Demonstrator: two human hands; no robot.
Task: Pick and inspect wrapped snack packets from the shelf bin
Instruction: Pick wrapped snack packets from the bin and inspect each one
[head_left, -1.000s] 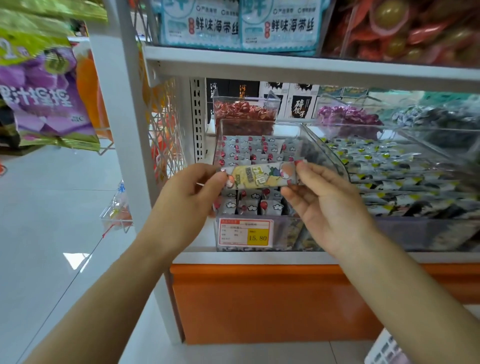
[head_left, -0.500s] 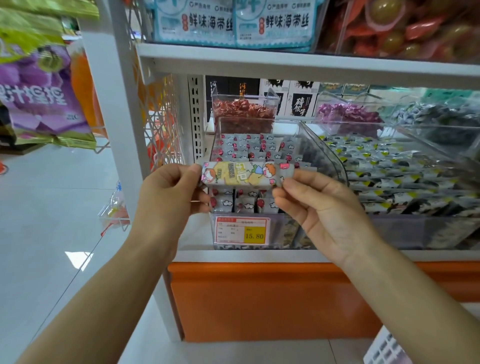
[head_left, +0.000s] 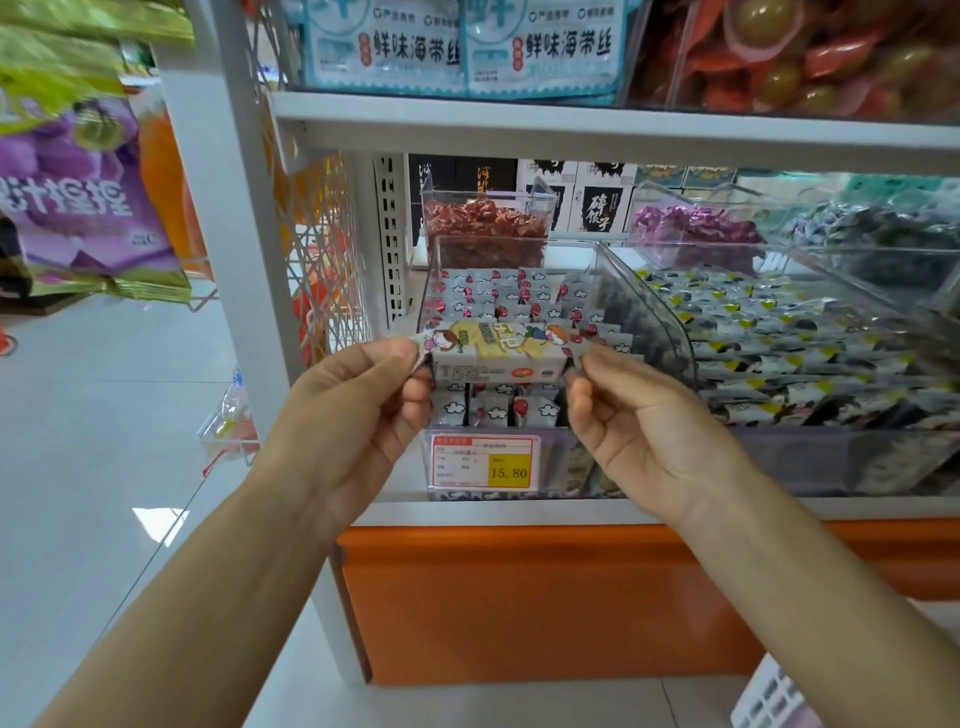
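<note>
A pale tiled floor (head_left: 78, 467) runs off to the far left of a white shelf unit (head_left: 218, 208) with an orange base (head_left: 519, 597). On its lower shelf a clear bin (head_left: 655, 317) holds rows of small wrapped packets, with a price tag (head_left: 485, 462) on its near wall. Just in front of the bin, above the tag, the snack packet (head_left: 498, 351) is held level between both hands. The left hand (head_left: 353, 410) pinches its left end and the right hand (head_left: 644, 431) its right end, fingers curled. The hanging bags (head_left: 88, 208) at the left edge are blurred and cut off, and the packet's small print is unreadable
</note>
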